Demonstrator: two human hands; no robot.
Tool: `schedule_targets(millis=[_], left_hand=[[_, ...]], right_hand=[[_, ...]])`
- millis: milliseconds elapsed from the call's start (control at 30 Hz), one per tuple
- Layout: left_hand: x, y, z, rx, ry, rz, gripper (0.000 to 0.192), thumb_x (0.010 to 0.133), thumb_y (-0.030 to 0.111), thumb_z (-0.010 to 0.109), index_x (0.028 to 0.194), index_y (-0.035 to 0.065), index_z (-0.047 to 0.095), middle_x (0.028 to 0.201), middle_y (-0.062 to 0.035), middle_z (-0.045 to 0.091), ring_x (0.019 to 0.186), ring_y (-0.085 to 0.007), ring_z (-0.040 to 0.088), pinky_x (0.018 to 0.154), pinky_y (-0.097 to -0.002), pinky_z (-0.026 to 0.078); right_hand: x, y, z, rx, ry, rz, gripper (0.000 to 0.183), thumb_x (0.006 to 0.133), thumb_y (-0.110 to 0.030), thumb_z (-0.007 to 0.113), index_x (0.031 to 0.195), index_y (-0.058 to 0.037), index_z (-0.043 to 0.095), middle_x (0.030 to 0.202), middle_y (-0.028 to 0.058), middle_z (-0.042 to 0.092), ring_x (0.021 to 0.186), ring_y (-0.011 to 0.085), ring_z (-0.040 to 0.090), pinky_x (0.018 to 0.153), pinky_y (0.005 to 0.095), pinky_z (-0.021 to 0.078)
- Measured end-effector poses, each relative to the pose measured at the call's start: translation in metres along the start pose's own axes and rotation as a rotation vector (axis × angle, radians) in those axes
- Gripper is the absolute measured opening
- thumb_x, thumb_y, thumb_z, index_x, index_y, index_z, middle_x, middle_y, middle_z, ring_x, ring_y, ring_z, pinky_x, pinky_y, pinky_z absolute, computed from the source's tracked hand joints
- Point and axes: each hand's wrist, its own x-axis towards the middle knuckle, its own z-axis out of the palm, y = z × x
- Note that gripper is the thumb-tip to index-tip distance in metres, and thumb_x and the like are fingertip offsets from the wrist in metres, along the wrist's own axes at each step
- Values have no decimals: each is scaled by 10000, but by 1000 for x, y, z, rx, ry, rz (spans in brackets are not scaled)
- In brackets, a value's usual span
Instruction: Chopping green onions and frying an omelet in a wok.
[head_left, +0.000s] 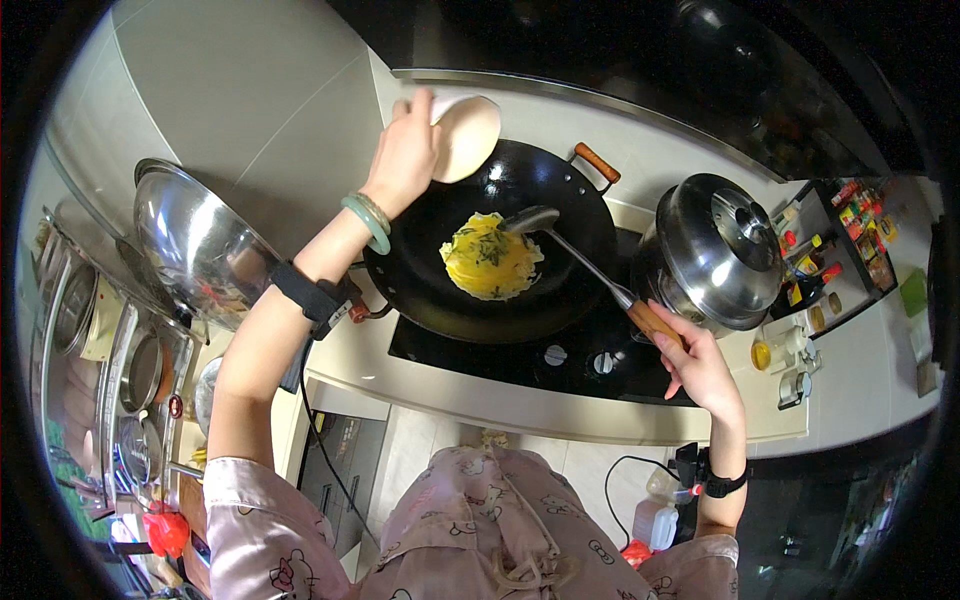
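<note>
My left hand holds a pale bowl, tilted with its hollow side showing, over the upper left rim of a black wok. Yellow egg with chopped green leaves lies in the wok's middle. In my right hand is the wooden handle of a metal cooking spatula; its head touches or hangs just above the egg's upper right edge. Whether anything remains in the bowl is hard to tell.
The wok stands on a black glass cooktop with knobs. A lidded steel pot is close on the right, near seasoning bottles. A large steel bowl leans at the left, above a dish rack. The range hood overhangs the back.
</note>
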Motion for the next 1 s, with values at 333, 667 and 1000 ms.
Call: schedule_targets(millis=[333, 667, 1000], left_hand=[[-28, -33, 20, -1567, -433, -1098, 549, 961, 356, 303, 1335, -2, 120, 1218, -288, 388, 886, -438, 583, 676, -399, 591], [-107, 11, -66, -2086, -352, -1009, 585, 940, 395, 375, 1349, 33, 165, 1233, -278, 422, 981, -438, 554, 740, -440, 568], [-377, 24, -204, -1360, 614, -1355, 536, 909, 423, 455, 1286, 47, 398, 1158, -137, 555, 886, -241, 634, 640, -295, 581]], right_hand=[[-5, -22, -18, -515, 122, -273, 444, 819, -103, 593, 1253, -140, 508, 725, 130, 602, 537, 211, 562, 524, 325, 466], [30, -47, -31, -1410, 260, -690, 400, 716, -63, 609, 1101, -170, 610, 749, 94, 522, 643, 262, 566, 556, 356, 464], [39, -49, -36, -1445, 329, -692, 504, 646, 37, 542, 1101, -167, 613, 862, 160, 532, 769, 328, 550, 666, 394, 455]])
